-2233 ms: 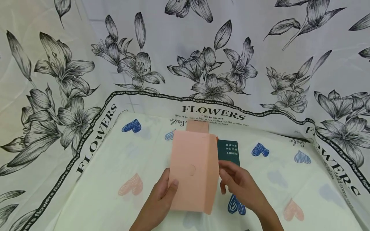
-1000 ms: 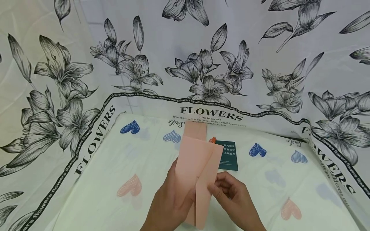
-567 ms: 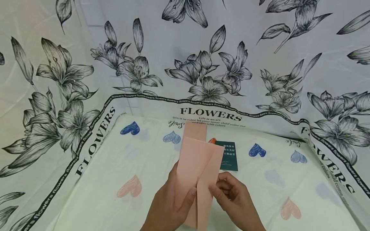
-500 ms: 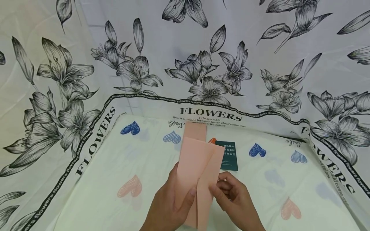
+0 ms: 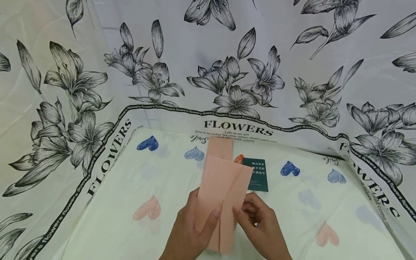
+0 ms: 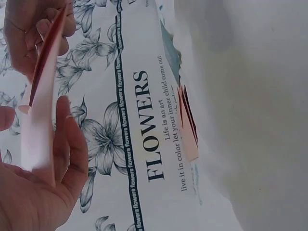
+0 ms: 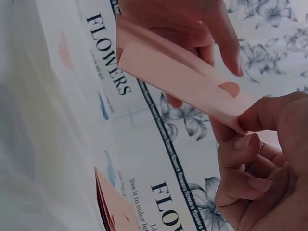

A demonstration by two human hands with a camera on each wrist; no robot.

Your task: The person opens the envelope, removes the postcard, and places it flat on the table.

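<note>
A pink paper envelope (image 5: pixel 214 191) is held up in the head view, its long flap (image 5: pixel 233 213) folded over the front. My left hand (image 5: pixel 195 225) grips it from the left, thumb on the front at the flap's edge and fingers behind. My right hand (image 5: pixel 260 224) pinches the flap side's right edge between thumb and forefinger, other fingers curled. In the right wrist view a small rounded tab (image 7: pixel 230 89) shows along the envelope's fold. A dark red inside (image 6: pixel 45 53) shows in the left wrist view.
Behind the envelope lie more pink folded papers (image 5: pixel 220 147), also seen as a layered pink stack (image 7: pixel 118 207) in the right wrist view. A dark green card (image 5: pixel 259 175) with white writing lies to their right. White floral cloth (image 5: pixel 156 79) hangs around the heart-print surface.
The flap, earlier opened out to the right, has folded over the envelope's front. The envelope has tilted, and my left thumb has moved onto its middle. In the last half second little has moved.
</note>
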